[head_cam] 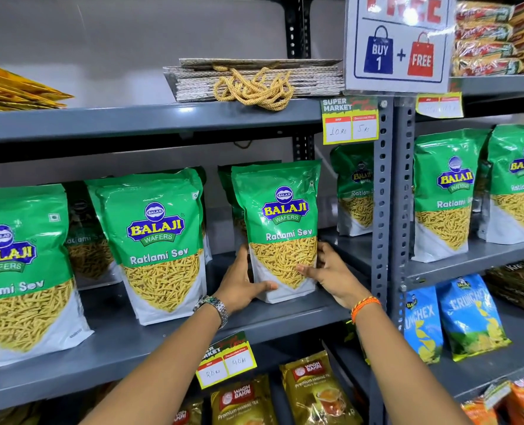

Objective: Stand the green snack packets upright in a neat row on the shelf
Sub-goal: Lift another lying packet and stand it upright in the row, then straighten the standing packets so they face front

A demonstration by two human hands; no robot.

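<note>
Green Balaji Ratlami Sev packets stand upright along the grey middle shelf (168,348). One packet (280,219) stands at the front right of the row, gripped low on both sides by my left hand (242,282) and my right hand (331,273). To its left stand a second packet (159,240) and a third packet (18,271) at the frame's left edge. More green packets sit behind them, partly hidden. A further packet (354,191) stands back right by the upright post.
A perforated grey post (392,194) separates this bay from the right one, which holds more green packets (445,194) and blue Crunchex bags (466,317). Folded bags with gold cord (254,84) lie on the shelf above. Tea packets (313,391) fill the shelf below.
</note>
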